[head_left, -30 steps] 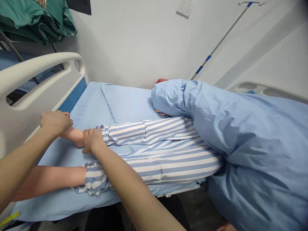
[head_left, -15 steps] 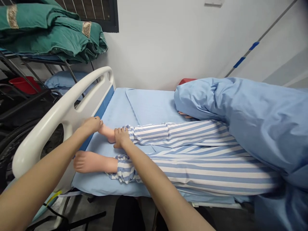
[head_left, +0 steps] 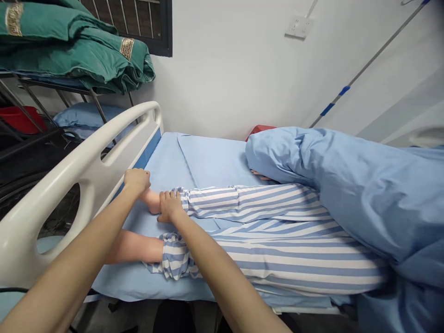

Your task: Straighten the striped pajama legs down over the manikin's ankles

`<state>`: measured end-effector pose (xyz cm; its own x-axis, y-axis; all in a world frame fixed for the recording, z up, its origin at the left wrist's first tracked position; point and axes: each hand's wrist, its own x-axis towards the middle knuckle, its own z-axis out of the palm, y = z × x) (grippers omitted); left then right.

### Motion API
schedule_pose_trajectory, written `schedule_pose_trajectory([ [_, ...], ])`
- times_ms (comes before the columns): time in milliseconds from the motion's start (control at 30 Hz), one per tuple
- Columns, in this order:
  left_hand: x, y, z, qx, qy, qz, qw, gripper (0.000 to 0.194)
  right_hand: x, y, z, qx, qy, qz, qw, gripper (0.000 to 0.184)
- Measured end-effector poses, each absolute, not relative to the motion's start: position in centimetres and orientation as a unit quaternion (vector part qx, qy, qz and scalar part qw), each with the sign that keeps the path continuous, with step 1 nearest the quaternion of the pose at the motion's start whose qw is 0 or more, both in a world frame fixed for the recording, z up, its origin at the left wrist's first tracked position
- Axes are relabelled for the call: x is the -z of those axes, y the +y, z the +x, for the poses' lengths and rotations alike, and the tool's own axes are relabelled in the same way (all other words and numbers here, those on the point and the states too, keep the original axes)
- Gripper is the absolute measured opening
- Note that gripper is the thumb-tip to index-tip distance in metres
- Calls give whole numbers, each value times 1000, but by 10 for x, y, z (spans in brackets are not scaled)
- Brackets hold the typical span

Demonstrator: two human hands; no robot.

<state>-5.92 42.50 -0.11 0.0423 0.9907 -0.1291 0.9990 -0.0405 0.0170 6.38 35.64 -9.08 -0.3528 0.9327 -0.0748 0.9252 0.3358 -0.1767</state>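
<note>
On the bed lies a manikin in blue-and-white striped trousers, with smooth, plastic-looking feet. My left hand is wrapped around the toe end of the far foot, hiding its toes. At that leg's ankle, beside the trouser cuff, my right hand is closed over the top, thumb on the near side. The near foot rests on the sheet, and my left forearm crosses in front of its toes.
A white footboard rises just left of the feet. A light-blue quilt is bunched over the manikin's upper part, with fingertips showing under its edge. Green folded bedding sits on a rack at back left. A pole leans along the wall.
The camera view has shifted a little. My left hand has turned over the toes of the far foot, and its forearm now covers the near toes. My right hand keeps its hold at the ankle.
</note>
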Motion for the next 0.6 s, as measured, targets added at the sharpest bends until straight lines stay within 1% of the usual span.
schedule_pose_trajectory([
  [167,-2,416,-68,22,714,698,46,42,89,353,64,-91,-819,-565,21,87],
  [267,-1,409,-78,6,714,696,78,42,90,353,64,-95,-819,-565,22,89],
  [467,-1,370,-111,-15,691,705,159,53,79,351,62,-108,-814,-571,12,88],
  [533,-6,349,-120,-15,680,713,171,51,69,345,60,-108,-810,-576,12,89],
  [600,-12,327,-125,-22,669,721,181,50,58,333,58,-98,-813,-574,33,88],
])
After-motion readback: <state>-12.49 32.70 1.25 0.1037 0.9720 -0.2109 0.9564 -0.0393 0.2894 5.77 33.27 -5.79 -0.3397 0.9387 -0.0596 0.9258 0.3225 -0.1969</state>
